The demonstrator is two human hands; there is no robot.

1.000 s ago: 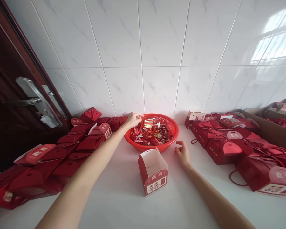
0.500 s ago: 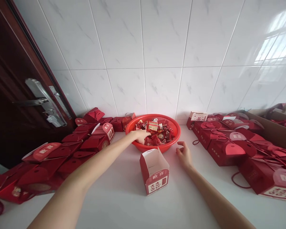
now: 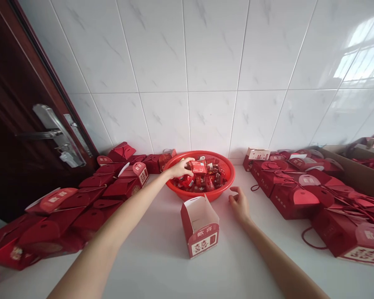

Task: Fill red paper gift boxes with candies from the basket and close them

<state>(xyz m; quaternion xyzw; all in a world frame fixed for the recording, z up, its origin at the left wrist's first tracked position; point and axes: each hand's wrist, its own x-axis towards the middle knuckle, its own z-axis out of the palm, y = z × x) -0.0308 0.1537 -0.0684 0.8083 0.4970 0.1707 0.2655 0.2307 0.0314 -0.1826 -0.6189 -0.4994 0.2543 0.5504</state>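
My left hand (image 3: pixel 182 168) is over the left part of a red plastic basket (image 3: pixel 216 195), its fingers closed on a red packet (image 3: pixel 199 167). Wrapped sweets (image 3: pixel 209 182) lie in the basket below it. My right hand (image 3: pixel 239 203) rests on the table just right of the basket, fingers curled, with nothing seen in it. In front of the basket stands an open red box (image 3: pixel 202 234) with a pale inside; its flaps are up and neither hand touches it.
Closed red boxes (image 3: pixel 90 199) stand in rows on the left, more red boxes (image 3: pixel 294 197) with cords on the right. A cardboard carton (image 3: pixel 358 170) is at the far right. Behind is a tiled wall (image 3: pixel 212 116); a dark door (image 3: pixel 15 124) is at the left.
My left hand has risen a little from among the sweets and now has a red packet between its fingers. My right hand has hardly moved.
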